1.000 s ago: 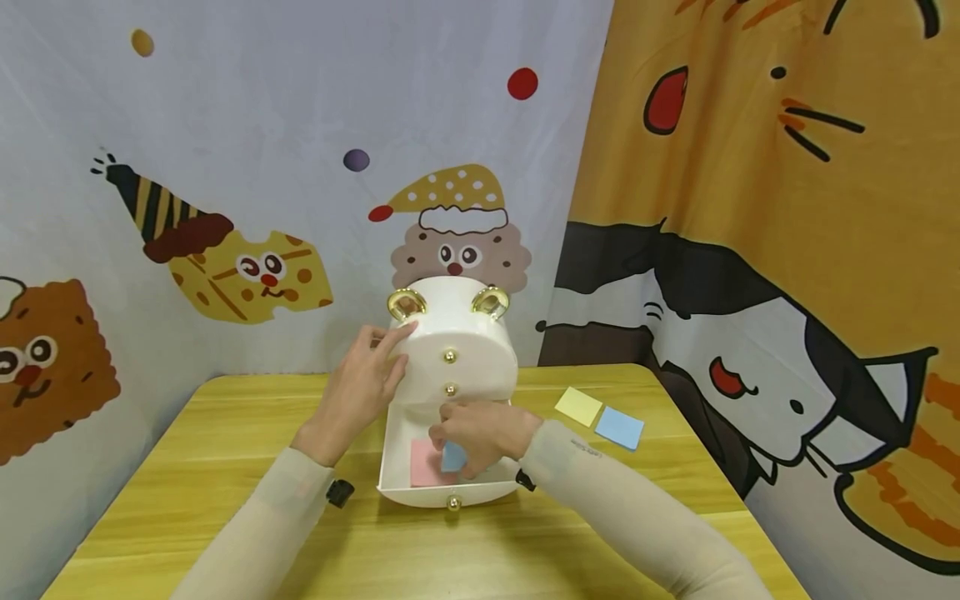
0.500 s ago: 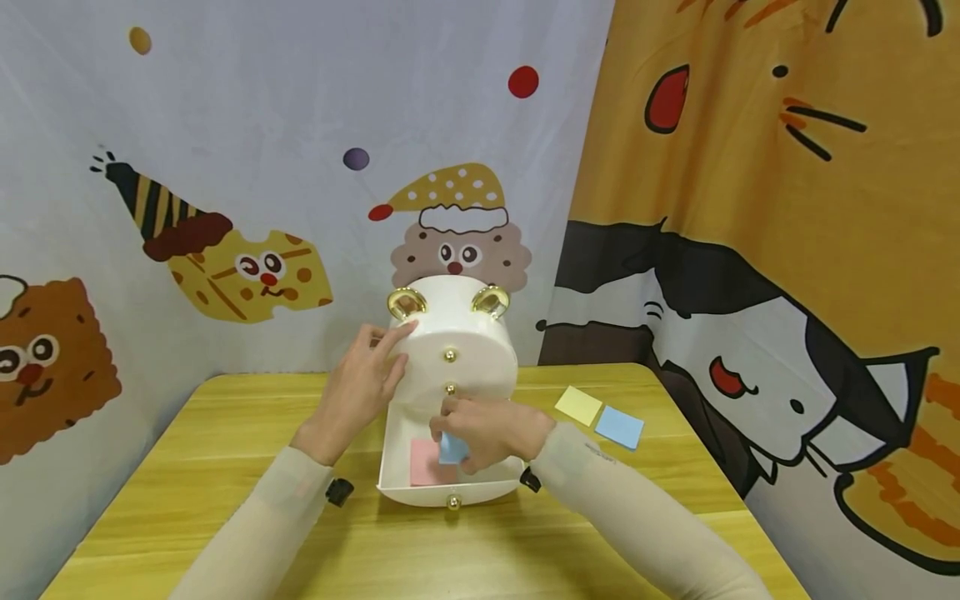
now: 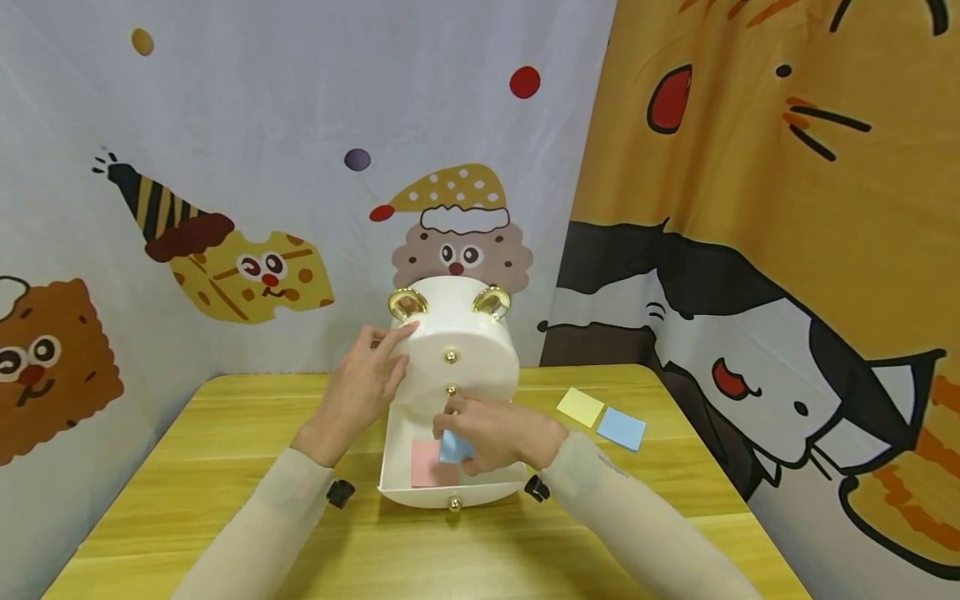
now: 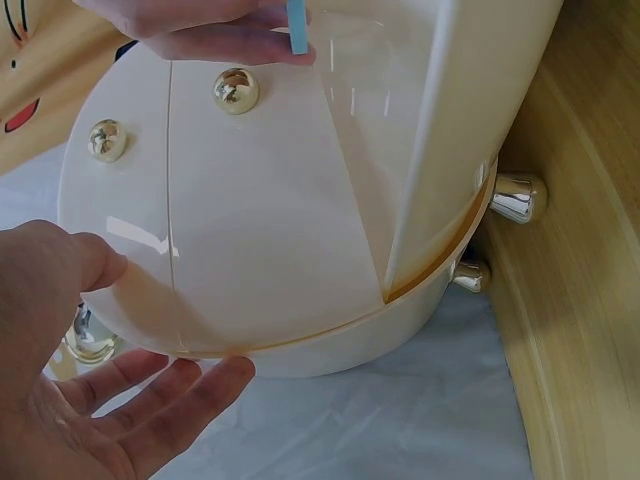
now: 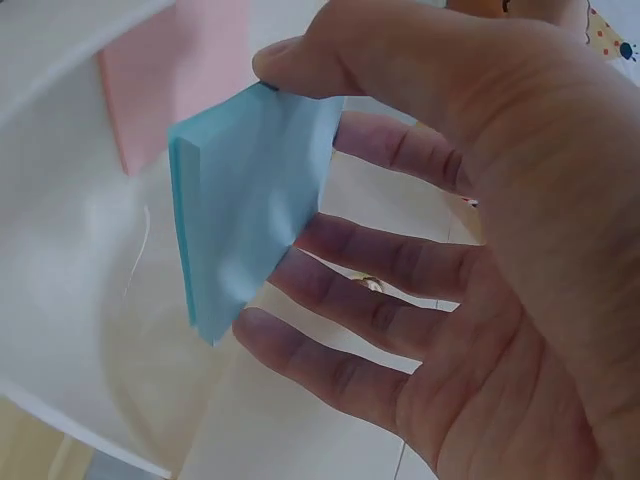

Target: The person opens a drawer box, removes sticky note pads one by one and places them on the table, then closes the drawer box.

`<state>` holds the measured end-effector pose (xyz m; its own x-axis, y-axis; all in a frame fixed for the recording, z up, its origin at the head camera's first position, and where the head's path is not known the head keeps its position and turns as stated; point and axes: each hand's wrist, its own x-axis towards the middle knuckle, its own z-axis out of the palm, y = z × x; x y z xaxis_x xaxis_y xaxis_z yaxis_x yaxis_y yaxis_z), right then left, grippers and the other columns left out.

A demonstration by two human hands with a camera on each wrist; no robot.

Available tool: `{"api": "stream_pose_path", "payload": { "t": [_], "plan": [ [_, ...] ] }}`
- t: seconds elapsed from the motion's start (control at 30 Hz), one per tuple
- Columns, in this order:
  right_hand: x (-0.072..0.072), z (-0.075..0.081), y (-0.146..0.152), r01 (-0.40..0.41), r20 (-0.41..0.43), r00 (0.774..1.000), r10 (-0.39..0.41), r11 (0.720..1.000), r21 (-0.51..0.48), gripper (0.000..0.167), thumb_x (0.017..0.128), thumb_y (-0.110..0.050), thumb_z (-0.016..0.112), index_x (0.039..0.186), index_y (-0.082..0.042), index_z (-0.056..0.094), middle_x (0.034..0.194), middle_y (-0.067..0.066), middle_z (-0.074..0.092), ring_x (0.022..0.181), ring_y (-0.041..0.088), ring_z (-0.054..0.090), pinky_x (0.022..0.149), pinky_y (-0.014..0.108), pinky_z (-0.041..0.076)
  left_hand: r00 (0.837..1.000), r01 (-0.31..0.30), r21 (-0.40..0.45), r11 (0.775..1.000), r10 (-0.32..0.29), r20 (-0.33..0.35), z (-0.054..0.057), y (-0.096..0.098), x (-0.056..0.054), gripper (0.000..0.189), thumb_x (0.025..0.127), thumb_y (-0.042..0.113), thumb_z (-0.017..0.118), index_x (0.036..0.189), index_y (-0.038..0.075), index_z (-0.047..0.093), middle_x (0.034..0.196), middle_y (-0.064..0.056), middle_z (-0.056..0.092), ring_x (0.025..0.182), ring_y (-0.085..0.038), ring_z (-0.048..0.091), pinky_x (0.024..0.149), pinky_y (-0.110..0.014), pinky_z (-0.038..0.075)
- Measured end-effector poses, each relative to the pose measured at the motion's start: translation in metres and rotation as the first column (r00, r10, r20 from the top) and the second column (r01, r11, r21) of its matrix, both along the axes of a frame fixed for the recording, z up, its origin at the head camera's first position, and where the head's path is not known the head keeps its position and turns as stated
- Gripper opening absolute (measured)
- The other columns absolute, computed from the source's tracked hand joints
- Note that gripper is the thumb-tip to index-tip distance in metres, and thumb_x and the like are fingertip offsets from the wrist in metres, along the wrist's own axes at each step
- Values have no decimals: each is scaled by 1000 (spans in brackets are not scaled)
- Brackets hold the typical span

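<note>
A white storage box (image 3: pixel 461 321) with gold ear-like rings (image 3: pixel 492 302) and gold knobs (image 3: pixel 451 357) stands on the table, its bottom drawer (image 3: pixel 408 497) pulled out. My left hand (image 3: pixel 360 390) holds the box's left edge; in the left wrist view the thumb (image 4: pixel 98 262) is on the front and the other fingers are at the side. Over the drawer, my right hand (image 3: pixel 495 429) pinches a blue sticky-note pad (image 5: pixel 245 190) between the thumb and the fingers, the pad tilted. A pink sticky-note pad (image 3: pixel 431 463) lies in the drawer, partly overlapped by the blue one.
Right of the box, a yellow sticky-note pad (image 3: pixel 581 407) and another blue sticky-note pad (image 3: pixel 622 429) lie on the wooden table (image 3: pixel 247 433). A cartoon-printed cloth (image 3: pixel 300 100) hangs behind, with an orange one (image 3: pixel 750 183) to the right.
My right hand has lifted the blue pad slightly off the drawer area and shifted a little to the right. The left hand stays at the box's edge.
</note>
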<state>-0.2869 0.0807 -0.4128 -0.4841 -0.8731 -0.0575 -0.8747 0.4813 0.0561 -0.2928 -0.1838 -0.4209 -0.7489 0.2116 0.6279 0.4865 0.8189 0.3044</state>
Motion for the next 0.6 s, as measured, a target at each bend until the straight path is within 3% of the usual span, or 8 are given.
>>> {"api": "stream_pose_path", "payload": {
  "t": [0.3,0.6],
  "plan": [
    [5,3,8,8,21,1000,-6,997,-75,52,93,-28,98,138,-23,74,146,7,69,126,21,72,101,28,66,1000,-2,0,1000,2,2,1,0,1,54,117,18,74,170,22,61,134,-23,63,94,-34,71,75,-47,65],
    [7,3,18,-5,25,1000,8,993,-119,52,92,-26,98,137,-22,74,149,9,67,131,25,69,106,32,65,1000,-2,-8,1000,2,6,1,0,1,55,117,18,73,170,22,60,133,-24,63,93,-34,71,75,-46,66]
  ]
}}
